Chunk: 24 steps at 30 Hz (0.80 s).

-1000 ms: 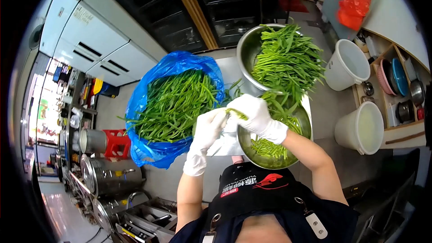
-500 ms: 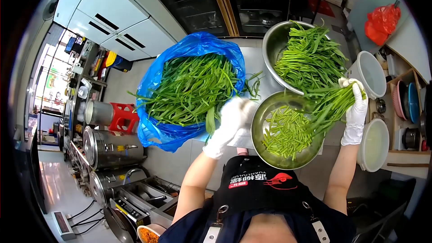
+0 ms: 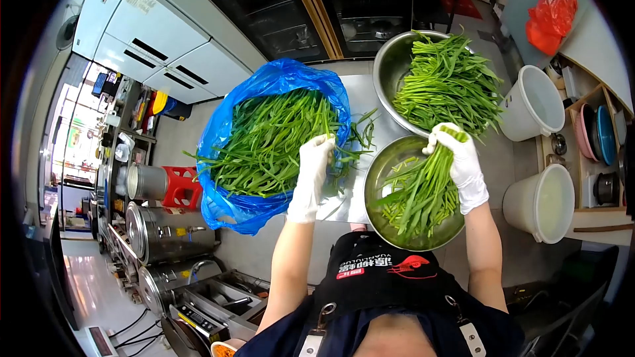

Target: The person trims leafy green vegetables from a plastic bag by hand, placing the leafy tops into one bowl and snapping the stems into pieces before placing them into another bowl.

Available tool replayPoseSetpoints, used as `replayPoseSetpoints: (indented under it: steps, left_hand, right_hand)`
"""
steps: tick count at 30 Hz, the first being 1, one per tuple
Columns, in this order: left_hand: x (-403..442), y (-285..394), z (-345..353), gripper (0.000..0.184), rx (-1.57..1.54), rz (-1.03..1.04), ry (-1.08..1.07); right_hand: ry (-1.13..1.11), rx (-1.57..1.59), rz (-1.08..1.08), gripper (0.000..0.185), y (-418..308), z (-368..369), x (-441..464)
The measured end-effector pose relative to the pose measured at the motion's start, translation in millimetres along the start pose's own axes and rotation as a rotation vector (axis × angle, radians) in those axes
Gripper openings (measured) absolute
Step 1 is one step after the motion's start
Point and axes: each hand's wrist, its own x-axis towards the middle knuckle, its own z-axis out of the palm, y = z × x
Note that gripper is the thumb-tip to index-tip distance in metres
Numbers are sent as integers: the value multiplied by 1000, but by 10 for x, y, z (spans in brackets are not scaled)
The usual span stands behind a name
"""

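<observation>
Long leafy greens that look like water spinach (image 3: 271, 142) fill a blue plastic bag (image 3: 228, 208). At the bag's right side, my gloved left hand (image 3: 313, 175) is closed, its fingertips pinching green stems. My gloved right hand (image 3: 466, 172) grips a bunch of water spinach (image 3: 423, 188) by the stem ends, leaves hanging into the lower steel bowl (image 3: 374, 215). Short cut stems (image 3: 400, 175) lie in that bowl, partly covered by the bunch. Behind it, an upper steel bowl (image 3: 390, 79) holds a heap of long greens (image 3: 450, 79).
Bag and bowls stand on a metal table (image 3: 360, 89), with loose leaves (image 3: 360, 135) between them. To the right are two white buckets (image 3: 519, 116) (image 3: 522, 208) and a shelf with basins (image 3: 603, 142). Large steel pots (image 3: 169, 228) and a red stool (image 3: 182, 186) stand left.
My right hand has moved left with its bunch, which now hangs over the lower bowl. My left hand has gone from beside the bag to the greens at its right side and closed on stems.
</observation>
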Motion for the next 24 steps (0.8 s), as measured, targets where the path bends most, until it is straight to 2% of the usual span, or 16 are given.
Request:
replayPoseSetpoints:
  steps: [2,7,11,14,16,18,22,24]
  left_hand:
    - [-339,68,70,24,-17,46,20]
    - [-715,-63,226,29,-76,192,33]
    - [-780,-210,304,26,101,401,135]
    - [-869,-183,347,25,387,602,185]
    - [-869,-206,412,26,534,858,251]
    - [-904,-183,425,30,687,1027,257]
    - [-993,-22,361,31,815,1012,136]
    - [-1014,136,213,26,799,976,191]
  right_hand:
    - [-37,-226,2,12,87,132,32]
    - [-197,-391,85,13,374,565,90]
    - [-271,-568,44,14,615,791,73]
    - [-253,-602,-66,14,781,861,84]
    - [-259,-620,-100,15,865,829,121]
    - [-254,-614,-88,14,890,810,136]
    - [-247,-615,16,14,793,733,137]
    - [-256,-639,18,14,735,665,142]
